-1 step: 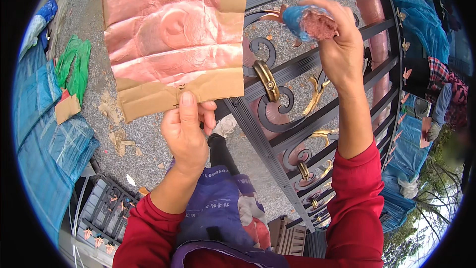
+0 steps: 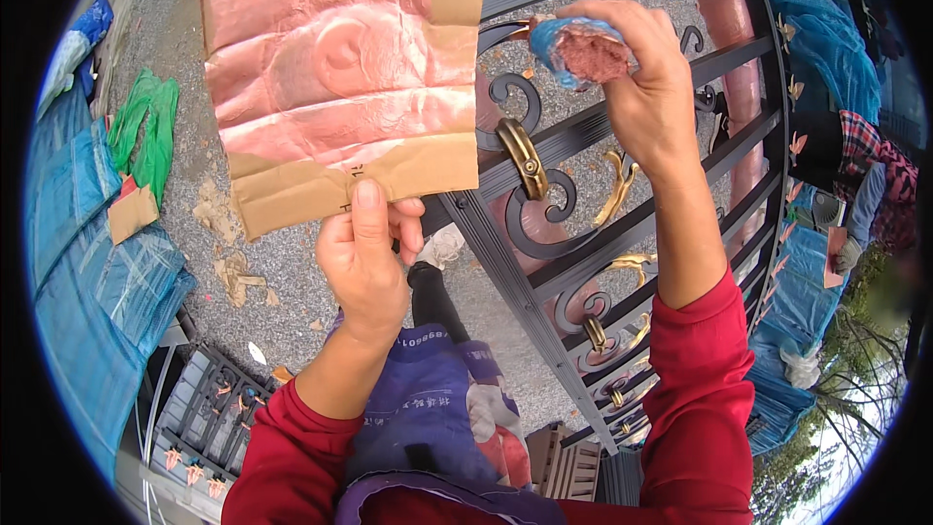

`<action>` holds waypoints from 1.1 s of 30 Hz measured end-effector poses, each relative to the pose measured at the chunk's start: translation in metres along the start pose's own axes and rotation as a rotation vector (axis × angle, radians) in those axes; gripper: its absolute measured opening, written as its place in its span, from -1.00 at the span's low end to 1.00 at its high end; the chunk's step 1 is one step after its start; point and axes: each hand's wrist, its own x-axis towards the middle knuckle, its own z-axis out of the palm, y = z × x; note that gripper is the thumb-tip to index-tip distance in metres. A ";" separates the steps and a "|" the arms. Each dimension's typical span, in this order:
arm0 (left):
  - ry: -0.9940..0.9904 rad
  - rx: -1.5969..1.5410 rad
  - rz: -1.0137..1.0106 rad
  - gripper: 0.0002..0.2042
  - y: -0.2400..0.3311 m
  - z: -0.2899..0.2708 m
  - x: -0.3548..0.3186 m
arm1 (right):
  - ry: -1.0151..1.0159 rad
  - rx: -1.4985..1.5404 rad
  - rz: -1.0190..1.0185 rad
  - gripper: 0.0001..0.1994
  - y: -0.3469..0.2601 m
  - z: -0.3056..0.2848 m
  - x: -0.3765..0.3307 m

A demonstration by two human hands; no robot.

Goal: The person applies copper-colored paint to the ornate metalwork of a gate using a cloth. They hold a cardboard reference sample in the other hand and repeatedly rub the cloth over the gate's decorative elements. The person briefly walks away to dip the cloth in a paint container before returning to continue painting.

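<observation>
My left hand (image 2: 364, 258) pinches the lower edge of a square of brown cardboard (image 2: 355, 167), thumb in front. Creases cross the cardboard, and pink, shiny paint with a swirl near its middle covers most of it. To its right my right hand (image 2: 653, 78) is closed round a blue-wrapped bundle (image 2: 586, 51) with a rough pink end turned toward me; whether it is a brush or a sponge I cannot tell. The bundle is apart from the cardboard, above a dark metal gate (image 2: 573, 272) with scrolls, gold collars (image 2: 523, 157) and gold leaf shapes (image 2: 616, 190).
Blue sheeting (image 2: 83, 262) lies at the left, with a green plastic bag (image 2: 144, 131) beside it. Another dark railing piece (image 2: 209, 418) with pink ornaments is at lower left. At the far right, a person in a checked sleeve (image 2: 880, 160) holds a small flat piece (image 2: 835, 255).
My right hand and the blue-wrapped bundle have shifted a little to the left, toward the cardboard. My left hand and the cardboard stay in place.
</observation>
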 end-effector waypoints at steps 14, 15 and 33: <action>-0.069 -0.032 -0.170 -0.58 0.011 -0.004 0.006 | 0.012 0.008 0.391 -0.72 0.007 -0.006 0.014; -0.082 -0.032 -0.179 -0.58 0.011 -0.006 0.006 | 0.000 -0.071 0.361 -0.72 0.007 -0.005 0.012; -0.155 0.026 -0.198 -0.58 0.054 -0.015 0.042 | -0.082 -0.155 0.391 -0.68 0.004 -0.014 0.018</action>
